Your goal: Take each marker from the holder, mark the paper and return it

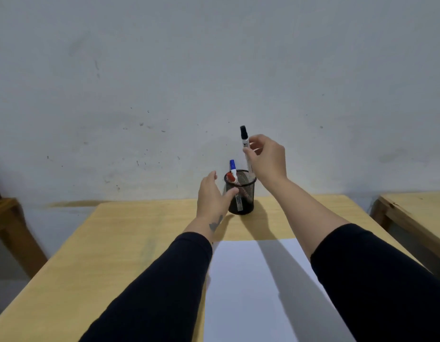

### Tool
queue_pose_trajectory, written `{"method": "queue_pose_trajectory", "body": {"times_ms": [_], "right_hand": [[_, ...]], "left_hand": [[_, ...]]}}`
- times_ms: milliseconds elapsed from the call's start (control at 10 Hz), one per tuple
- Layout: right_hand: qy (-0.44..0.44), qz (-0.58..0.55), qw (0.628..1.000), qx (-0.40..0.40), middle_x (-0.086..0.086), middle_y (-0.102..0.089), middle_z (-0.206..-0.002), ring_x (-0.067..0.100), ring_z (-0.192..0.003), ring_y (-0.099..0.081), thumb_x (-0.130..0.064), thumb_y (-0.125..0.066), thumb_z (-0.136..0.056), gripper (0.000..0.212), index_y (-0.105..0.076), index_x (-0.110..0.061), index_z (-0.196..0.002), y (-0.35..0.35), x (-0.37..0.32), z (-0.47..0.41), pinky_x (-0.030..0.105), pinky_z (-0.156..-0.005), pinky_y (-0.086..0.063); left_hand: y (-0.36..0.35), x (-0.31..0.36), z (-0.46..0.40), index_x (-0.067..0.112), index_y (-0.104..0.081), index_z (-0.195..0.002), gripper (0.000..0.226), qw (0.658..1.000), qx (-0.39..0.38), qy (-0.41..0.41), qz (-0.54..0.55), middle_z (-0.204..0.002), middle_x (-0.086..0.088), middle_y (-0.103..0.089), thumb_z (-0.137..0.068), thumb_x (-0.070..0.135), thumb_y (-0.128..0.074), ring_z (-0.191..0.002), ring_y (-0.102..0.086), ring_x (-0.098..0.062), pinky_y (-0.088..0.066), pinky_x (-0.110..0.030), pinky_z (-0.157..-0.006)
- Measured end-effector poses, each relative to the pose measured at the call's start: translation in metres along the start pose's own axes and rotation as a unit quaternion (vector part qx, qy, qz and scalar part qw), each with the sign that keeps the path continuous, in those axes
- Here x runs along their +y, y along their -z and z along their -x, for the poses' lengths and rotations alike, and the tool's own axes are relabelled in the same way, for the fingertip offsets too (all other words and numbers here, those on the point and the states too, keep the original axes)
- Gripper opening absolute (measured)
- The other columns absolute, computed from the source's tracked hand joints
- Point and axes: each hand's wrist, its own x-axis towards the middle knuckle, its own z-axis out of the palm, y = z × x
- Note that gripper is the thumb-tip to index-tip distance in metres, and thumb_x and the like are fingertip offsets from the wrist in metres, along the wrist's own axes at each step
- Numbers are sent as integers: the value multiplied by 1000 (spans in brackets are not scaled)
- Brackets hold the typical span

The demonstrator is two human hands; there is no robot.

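A black mesh holder stands near the far edge of the wooden table. A blue-capped marker and a red-capped marker stick out of it. My right hand pinches a black-capped marker upright above the holder's right rim, its lower end level with the rim. My left hand is beside the holder on its left, thumb against the mesh wall, fingers spread. A blank white paper lies on the table in front of me, partly under my sleeves.
A grey scuffed wall rises right behind the table. Another wooden table stands to the right, across a narrow gap. Part of a wooden chair or stool shows at the left edge.
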Motion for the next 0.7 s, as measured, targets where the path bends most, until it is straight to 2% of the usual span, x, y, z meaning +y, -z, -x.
{"method": "queue_pose_trajectory", "body": {"times_ms": [100,200,300,400,500,600,700], "right_hand": [[-19,32,999,-25,4,-70,-96,13,-79,-59,-17,-62,-90,21,-68,-10,-109,-16,14,-21,24,-75,-48],[-72,96,989,-84,9,-71,-97,20,-80,-62,-15,-61,-88,17,-71,-9,-100,-36,36,-30,28,-73,-50],[-100,173,971,-129,12,-66,-81,27,-74,-60,-6,-59,-83,11,-70,-7,-80,-51,54,-32,28,-61,-46],[-108,222,959,-141,9,-55,-67,28,-68,-52,1,-56,-79,12,-66,-6,-75,-59,59,-34,24,-52,-36],[-109,211,962,-136,12,-65,-80,31,-76,-60,1,-62,-78,13,-69,-1,-89,-59,57,-37,25,-56,-46],[-117,168,972,-112,18,-70,-108,32,-102,-67,2,-63,-80,26,-69,5,-106,-51,52,-33,35,-83,-55],[-105,154,977,-107,16,-69,-113,31,-106,-65,-7,-68,-81,28,-69,-2,-109,-37,44,-28,34,-88,-53]], "left_hand": [[-23,-10,-13,10,-25,-147,88,1000,-15,-7,-10,-152,-3,-32,-78,32,-75,-140,-30,-17,-27,-27,-109],[-41,-13,-24,17,-44,-131,68,1000,-8,-22,7,-131,2,-47,-73,27,-78,-118,-46,-10,-35,-20,-90],[-56,-24,-31,24,-51,-118,56,999,1,-33,33,-114,4,-56,-70,25,-79,-104,-55,-12,-42,-23,-81],[-59,-28,-31,23,-49,-122,57,998,8,-41,42,-114,4,-56,-72,22,-77,-102,-54,-12,-42,-24,-81],[-60,-30,-34,21,-48,-125,60,999,3,-42,30,-116,2,-56,-72,23,-78,-105,-54,-14,-45,-27,-85],[-48,-25,-32,15,-44,-130,71,1000,-12,-25,3,-119,-1,-55,-70,29,-79,-113,-55,-19,-48,-33,-91],[-31,-11,-24,10,-28,-143,86,998,-23,-38,-40,-140,-4,-44,-75,28,-77,-133,-40,-21,-35,-28,-100]]}}
